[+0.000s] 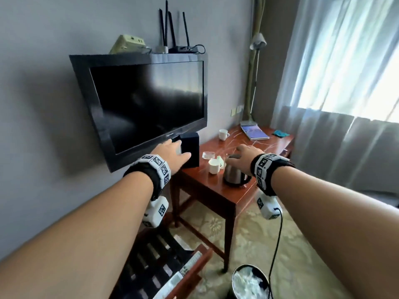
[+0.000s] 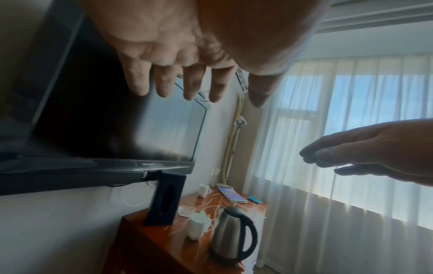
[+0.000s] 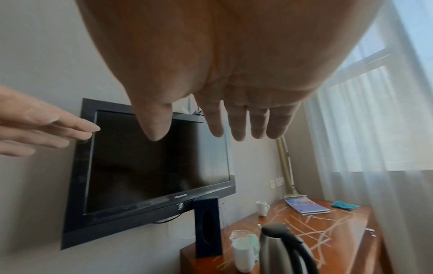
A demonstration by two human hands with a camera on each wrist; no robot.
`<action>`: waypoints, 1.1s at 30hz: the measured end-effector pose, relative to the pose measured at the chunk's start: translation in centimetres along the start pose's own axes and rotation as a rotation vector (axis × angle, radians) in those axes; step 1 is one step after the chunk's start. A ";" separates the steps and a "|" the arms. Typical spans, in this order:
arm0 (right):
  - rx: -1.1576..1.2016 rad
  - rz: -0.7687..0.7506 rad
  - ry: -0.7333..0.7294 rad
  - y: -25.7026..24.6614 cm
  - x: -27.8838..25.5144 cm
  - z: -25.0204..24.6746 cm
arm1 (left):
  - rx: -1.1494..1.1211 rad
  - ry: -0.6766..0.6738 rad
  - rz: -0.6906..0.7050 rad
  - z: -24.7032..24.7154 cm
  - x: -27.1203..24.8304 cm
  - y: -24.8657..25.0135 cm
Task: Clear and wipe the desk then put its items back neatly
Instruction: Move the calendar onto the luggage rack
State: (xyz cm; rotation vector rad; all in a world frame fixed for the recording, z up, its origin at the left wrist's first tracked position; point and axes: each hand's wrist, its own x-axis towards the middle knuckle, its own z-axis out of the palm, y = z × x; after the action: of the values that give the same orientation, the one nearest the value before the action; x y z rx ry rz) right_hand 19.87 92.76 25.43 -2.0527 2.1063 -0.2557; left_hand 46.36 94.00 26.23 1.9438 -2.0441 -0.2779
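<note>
At the lower left of the head view a slatted luggage rack (image 1: 157, 270) holds what look like remote controls, though blur leaves that unsure. Above it, left of centre, a dark television (image 1: 146, 104) hangs on the wall. Just below the screen's lower right corner the left hand (image 1: 170, 154) reaches forward with fingers straight and spread; the wrist views show it empty and short of the upright dark tissue box (image 1: 191, 151) standing at the near left corner of the desk (image 1: 207, 190). To the right of the box sit a clear glass ashtray (image 1: 209, 155), a white cup (image 1: 214, 166) and a steel kettle (image 1: 234, 175). The right hand (image 1: 244, 156) hovers above the kettle, fingers extended and loosely together, gripping nothing. Further right and higher in the frame, at the desk's far end, are a second white mug (image 1: 223, 134), a stack of booklets (image 1: 254, 131) and a teal cloth (image 1: 280, 133). At the bottom, right of centre, is a lined bin (image 1: 250, 281).

The task appears barely begun: every item visible is on the desk, the cloth lies untouched, so clearing, wiping and replacing all remain.
</note>
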 end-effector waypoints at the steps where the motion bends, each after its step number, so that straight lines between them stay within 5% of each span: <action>1: 0.003 0.039 0.005 1.7 -0.3 -0.4 | 0.006 -0.011 0.017 0.4 0.3 1.6; 7: 0.021 0.182 0.027 12.5 -1.0 -2.1 | 0.003 -0.033 0.092 4.1 1.8 10.9; 23: 0.076 0.259 0.023 43.7 1.9 -10.6 | 0.029 -0.062 0.211 15.6 10.6 41.7; 33: 0.104 0.284 -0.013 52.8 8.2 -11.9 | 0.100 -0.051 0.236 19.4 16.7 50.5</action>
State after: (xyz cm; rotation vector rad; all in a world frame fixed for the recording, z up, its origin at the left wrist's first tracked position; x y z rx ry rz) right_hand -34.42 85.88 23.45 -1.6683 2.2890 -0.3008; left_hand -8.29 79.17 26.98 1.7422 -2.3353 -0.1749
